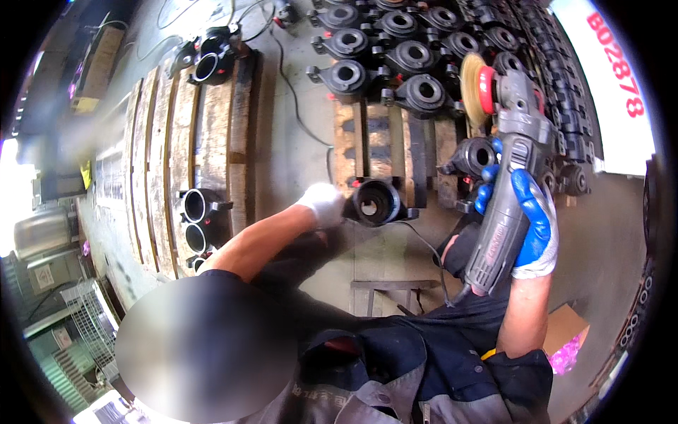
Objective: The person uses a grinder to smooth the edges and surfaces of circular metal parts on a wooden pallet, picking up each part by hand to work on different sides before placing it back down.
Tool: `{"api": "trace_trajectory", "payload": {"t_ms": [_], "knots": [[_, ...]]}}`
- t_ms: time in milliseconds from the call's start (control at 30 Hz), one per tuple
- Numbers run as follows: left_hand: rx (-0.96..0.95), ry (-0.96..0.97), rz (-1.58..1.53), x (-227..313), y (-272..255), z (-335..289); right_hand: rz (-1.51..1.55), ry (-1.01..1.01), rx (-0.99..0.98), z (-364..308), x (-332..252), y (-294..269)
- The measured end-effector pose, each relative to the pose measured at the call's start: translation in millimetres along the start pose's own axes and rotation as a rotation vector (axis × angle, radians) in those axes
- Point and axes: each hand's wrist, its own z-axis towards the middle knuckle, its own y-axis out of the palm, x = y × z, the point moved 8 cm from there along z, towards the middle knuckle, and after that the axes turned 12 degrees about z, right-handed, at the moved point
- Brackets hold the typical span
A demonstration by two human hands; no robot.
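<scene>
My right hand [534,226], in a blue-and-white glove, is closed around the body of a grey angle grinder [503,219]. The tool points away from me, and a tan round wheel [474,88] with a red backing sits at its far end. My left hand [323,205], in a white glove, is closed at the left lug of a black metal housing [376,203] with a round bore. Glare washes out its fingers. That housing sits at the near end of a wooden pallet [347,157], its bore facing up.
Several similar black housings [415,56] stand in rows at the far side. Another wooden pallet [164,169] on the left carries more housings [195,205]. A dark cable [293,106] crosses the floor. At the lower right lies a cardboard box [567,328].
</scene>
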Motion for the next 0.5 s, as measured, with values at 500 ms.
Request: {"api": "trace_trajectory", "payload": {"t_ms": [500], "knots": [[0.317, -0.920, -1.157, -241.8, 113.0, -187.3, -0.042, 0.072, 0.047, 10.9, 24.8, 10.8]]}}
